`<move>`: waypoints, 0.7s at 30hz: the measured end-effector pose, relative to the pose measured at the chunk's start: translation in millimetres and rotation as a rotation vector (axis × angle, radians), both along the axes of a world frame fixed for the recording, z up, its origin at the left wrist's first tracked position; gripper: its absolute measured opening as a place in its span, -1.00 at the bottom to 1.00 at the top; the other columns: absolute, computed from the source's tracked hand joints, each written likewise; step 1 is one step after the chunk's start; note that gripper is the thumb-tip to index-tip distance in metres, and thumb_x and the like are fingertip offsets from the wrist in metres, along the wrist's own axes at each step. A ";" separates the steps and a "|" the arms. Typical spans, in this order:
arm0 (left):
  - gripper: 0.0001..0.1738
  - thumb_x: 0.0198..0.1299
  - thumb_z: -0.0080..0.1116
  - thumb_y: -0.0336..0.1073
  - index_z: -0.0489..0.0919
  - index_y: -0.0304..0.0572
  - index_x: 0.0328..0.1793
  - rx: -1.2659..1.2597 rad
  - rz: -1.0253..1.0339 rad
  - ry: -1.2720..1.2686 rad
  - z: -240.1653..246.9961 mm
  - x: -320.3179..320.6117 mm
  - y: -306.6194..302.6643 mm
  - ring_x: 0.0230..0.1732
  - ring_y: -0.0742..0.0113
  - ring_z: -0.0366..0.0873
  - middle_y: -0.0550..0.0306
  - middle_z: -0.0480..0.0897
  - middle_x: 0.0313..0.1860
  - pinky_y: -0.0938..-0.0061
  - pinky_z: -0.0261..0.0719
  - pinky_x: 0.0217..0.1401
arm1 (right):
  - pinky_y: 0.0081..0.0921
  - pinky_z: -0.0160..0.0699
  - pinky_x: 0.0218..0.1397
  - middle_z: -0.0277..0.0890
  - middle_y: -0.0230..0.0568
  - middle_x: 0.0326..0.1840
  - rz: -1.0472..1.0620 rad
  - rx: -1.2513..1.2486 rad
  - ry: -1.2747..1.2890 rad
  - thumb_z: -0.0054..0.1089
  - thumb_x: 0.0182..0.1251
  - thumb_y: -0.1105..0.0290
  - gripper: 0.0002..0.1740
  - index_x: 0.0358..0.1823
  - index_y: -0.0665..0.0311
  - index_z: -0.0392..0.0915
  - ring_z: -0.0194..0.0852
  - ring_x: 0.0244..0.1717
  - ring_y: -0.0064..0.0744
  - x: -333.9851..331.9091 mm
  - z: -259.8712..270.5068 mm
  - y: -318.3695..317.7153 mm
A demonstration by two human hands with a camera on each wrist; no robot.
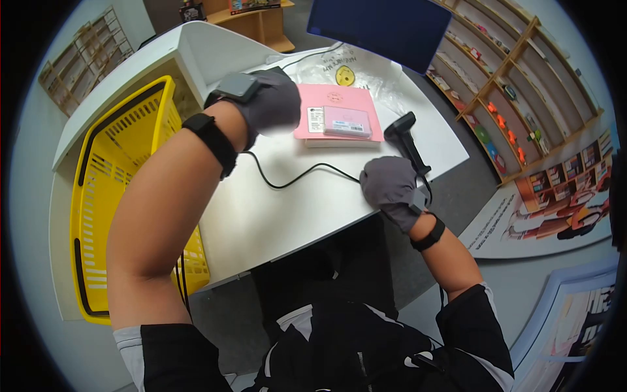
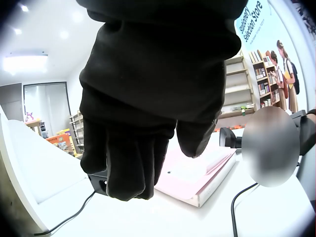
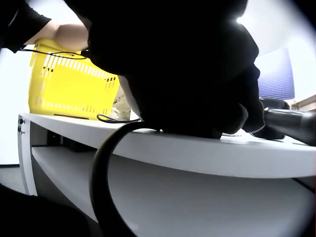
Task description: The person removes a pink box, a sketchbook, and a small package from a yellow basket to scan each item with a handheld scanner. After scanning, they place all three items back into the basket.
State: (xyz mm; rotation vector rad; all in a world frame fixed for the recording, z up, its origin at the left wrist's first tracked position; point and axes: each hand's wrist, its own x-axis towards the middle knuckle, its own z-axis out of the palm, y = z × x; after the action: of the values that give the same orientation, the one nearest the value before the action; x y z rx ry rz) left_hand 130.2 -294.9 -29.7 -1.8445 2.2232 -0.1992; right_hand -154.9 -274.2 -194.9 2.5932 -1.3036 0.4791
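My gloved left hand (image 1: 274, 101) is left of a pink folder or book (image 1: 333, 97), on which a pale pink packet with a barcode label (image 1: 346, 122) lies. In the left wrist view, the fingers (image 2: 126, 168) of that hand point down, loosely bent, the thumb apart. Behind them shows part of a black object (image 2: 98, 182) with a cable; whether they touch it is unclear. At the front table edge rests my gloved right hand (image 1: 390, 183), fingers bent down and largely hidden. A black handheld scanner (image 1: 408, 145) lies just beyond it.
A yellow basket (image 1: 124, 163) stands on the left. A black cable (image 1: 294, 181) crosses the white table (image 1: 261, 228) to the right hand. At the back are clear plastic wrap (image 1: 379, 81) and a dark monitor (image 1: 379, 29). Shelves (image 1: 516, 65) stand to the right.
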 end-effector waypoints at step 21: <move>-0.50 0.41 0.32 0.06 0.81 -0.35 -0.17 -0.037 0.344 0.319 104.9 9.6 43.0 -0.45 0.33 0.72 0.09 0.80 -0.42 0.38 0.66 -0.30 | -0.09 0.34 -0.42 0.49 -0.15 -0.54 -0.052 -0.315 0.153 0.11 0.28 0.28 -0.82 -0.50 0.05 0.56 0.58 -0.46 -0.11 -3.3 -41.1 -6.1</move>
State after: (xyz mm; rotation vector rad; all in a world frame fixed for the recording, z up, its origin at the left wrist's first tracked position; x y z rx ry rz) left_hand 139.8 -251.9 75.1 -2.3820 2.0475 0.1262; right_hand -158.2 -280.2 -236.0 2.2828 -1.1399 0.4282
